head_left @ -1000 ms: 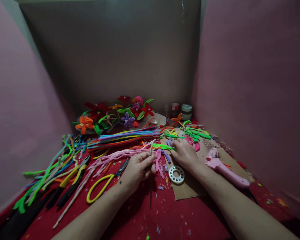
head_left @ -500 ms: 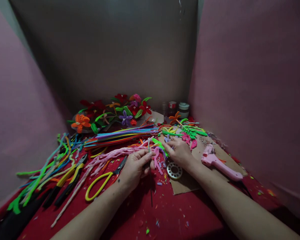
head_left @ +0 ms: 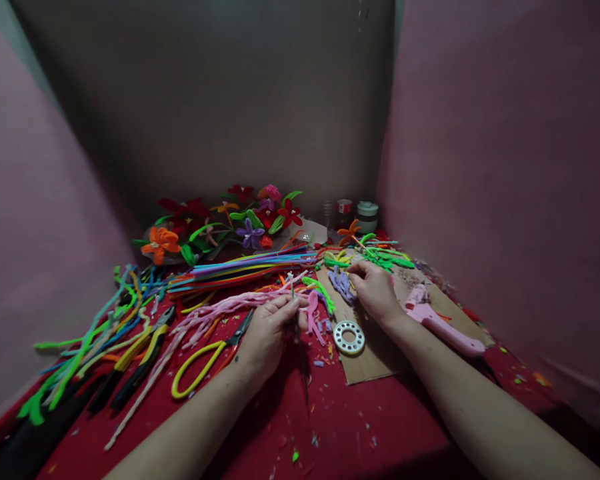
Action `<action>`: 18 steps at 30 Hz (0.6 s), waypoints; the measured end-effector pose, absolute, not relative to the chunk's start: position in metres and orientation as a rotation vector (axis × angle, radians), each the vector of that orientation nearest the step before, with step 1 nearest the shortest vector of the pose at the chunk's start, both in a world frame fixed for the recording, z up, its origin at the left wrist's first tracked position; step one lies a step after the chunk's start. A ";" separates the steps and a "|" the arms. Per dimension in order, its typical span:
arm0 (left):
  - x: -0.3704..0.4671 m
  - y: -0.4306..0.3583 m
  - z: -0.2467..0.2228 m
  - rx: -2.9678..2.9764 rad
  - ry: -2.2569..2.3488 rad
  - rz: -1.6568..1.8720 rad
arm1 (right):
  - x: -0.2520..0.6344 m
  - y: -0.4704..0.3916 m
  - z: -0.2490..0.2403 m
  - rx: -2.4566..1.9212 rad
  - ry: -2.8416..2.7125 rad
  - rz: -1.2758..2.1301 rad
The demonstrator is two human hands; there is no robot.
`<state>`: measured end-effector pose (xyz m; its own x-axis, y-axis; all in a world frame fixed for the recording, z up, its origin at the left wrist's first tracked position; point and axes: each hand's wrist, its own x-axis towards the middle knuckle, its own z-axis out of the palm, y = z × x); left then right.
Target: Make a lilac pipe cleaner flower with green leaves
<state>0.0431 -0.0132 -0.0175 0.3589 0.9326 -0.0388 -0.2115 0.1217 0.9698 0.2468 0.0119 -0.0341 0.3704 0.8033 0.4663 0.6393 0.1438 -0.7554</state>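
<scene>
My left hand [head_left: 275,327] is closed in a pinch around a thin dark wire stem [head_left: 305,377]. The stem stands almost upright, with a small white tip [head_left: 291,276] above my fingers. Over the cardboard [head_left: 375,363], my right hand [head_left: 376,291] has its fingers curled together beside several purple fuzzy petals [head_left: 340,283]. Whatever those fingers hold, if anything, is hidden. Between the hands lie a pink looped piece [head_left: 313,310] and a bright green fuzzy piece [head_left: 323,293]. A round metal disc with holes [head_left: 349,351] rests at the cardboard's left edge.
A pink glue gun [head_left: 445,327] lies on the right. To the left are yellow-handled scissors [head_left: 200,370], pliers [head_left: 143,353] and loose pipe cleaners [head_left: 95,340]. Bundled pipe cleaners [head_left: 245,267], finished fuzzy flowers [head_left: 163,245] and jars [head_left: 367,217] stand farther back on the red cloth [head_left: 350,433].
My right hand has moved right and slightly up, uncovering the purple petals. The stem's white tip has shifted slightly left in my left hand, which stays in nearly the same place.
</scene>
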 end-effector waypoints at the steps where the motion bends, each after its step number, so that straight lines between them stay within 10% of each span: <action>1: 0.043 -0.013 -0.017 1.113 0.815 0.991 | 0.247 0.011 -0.033 -1.535 -1.312 0.211; 18: 0.041 -0.011 -0.019 1.154 0.873 0.909 | 0.233 0.000 -0.034 -1.972 -1.703 0.109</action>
<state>0.0415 -0.0114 -0.0191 0.3808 0.9195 -0.0974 -0.1344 0.1593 0.9780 0.2330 -0.0002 -0.0337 0.2030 0.9402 0.2737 0.8977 -0.0670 -0.4356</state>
